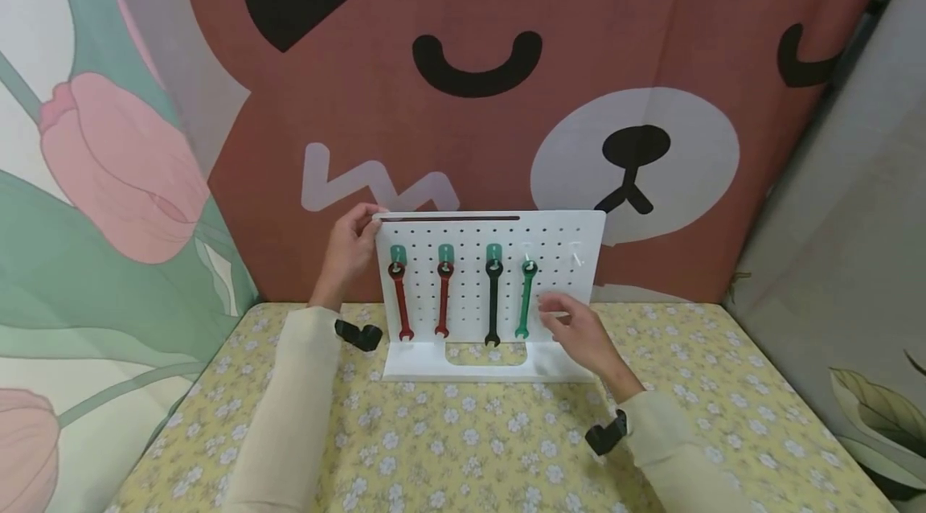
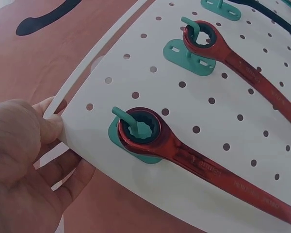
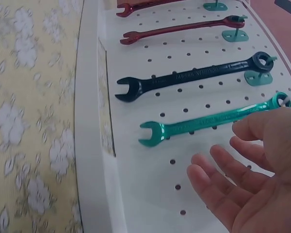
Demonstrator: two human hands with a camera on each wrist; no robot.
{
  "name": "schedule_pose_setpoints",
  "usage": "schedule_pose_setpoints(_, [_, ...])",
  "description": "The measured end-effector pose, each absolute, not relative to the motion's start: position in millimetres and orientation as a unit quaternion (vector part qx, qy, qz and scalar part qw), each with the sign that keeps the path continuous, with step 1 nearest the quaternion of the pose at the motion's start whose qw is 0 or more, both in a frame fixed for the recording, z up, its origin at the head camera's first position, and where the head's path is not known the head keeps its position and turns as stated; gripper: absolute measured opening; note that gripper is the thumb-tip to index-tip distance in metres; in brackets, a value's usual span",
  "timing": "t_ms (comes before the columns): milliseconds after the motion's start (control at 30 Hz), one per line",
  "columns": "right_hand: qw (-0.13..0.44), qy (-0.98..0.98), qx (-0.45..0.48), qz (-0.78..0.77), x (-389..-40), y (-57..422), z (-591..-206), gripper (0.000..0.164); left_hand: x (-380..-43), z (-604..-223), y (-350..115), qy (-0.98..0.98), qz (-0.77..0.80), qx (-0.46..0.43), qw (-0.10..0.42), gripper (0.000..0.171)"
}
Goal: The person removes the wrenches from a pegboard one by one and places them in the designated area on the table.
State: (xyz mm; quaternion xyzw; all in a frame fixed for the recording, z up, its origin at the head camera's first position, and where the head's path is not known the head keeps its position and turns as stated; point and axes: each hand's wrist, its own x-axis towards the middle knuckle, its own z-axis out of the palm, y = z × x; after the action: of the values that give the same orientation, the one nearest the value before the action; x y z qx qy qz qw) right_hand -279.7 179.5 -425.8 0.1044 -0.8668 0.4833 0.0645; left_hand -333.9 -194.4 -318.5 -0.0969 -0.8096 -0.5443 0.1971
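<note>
A white pegboard (image 1: 472,304) stands upright on its base. My left hand (image 1: 353,244) pinches its upper left corner, thumb at the front and other fingers behind the edge, as the left wrist view shows. Two red combination wrenches (image 1: 401,304) (image 1: 444,300), a black wrench (image 1: 493,304) and a green wrench (image 1: 526,300) hang by their ring ends from hooks. Just right of the green wrench is my right hand (image 1: 575,332), its fingers loosely spread and nothing held. In the right wrist view its thumb tip (image 3: 242,128) lies right at the green wrench's shaft.
Green hooks (image 2: 184,57) carry the red and black wrenches. A bare pale hook (image 1: 576,254) sits at the board's right side. The table has a yellow floral cloth (image 1: 463,441). Close behind the board hangs a brown bear-print curtain (image 1: 362,127).
</note>
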Motion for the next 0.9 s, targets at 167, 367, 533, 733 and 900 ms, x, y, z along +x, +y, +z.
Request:
schedule_pose_setpoints(167, [0.084,-0.863,0.118,0.483,-284.1,169.5,-425.7,0.032,-334.3,-319.1,-195.2,-0.817,-0.53,-0.097,0.203,0.021])
schedule_pose_setpoints(367, [0.092,-0.866,0.116,0.477,-289.2,158.7,-427.8,0.03,-335.3,-319.4,-196.3,-0.817,-0.529,-0.104,0.205,0.021])
schedule_pose_setpoints(533, [0.092,-0.867,0.103,0.479,-290.9,152.8,-428.7,0.025,-335.3,-319.4,-196.1,-0.815,-0.533,-0.104,0.202,0.021])
schedule_pose_setpoints(733, [0.09,-0.86,0.094,0.494,-292.0,150.0,-431.8,0.02,-334.9,-319.4,-196.0,-0.815,-0.535,-0.102,0.198,0.021])
schedule_pose_setpoints(900, [0.092,-0.854,0.09,0.504,-291.8,149.7,-434.1,0.015,-335.1,-318.9,-195.9,-0.817,-0.532,-0.105,0.198,0.022])
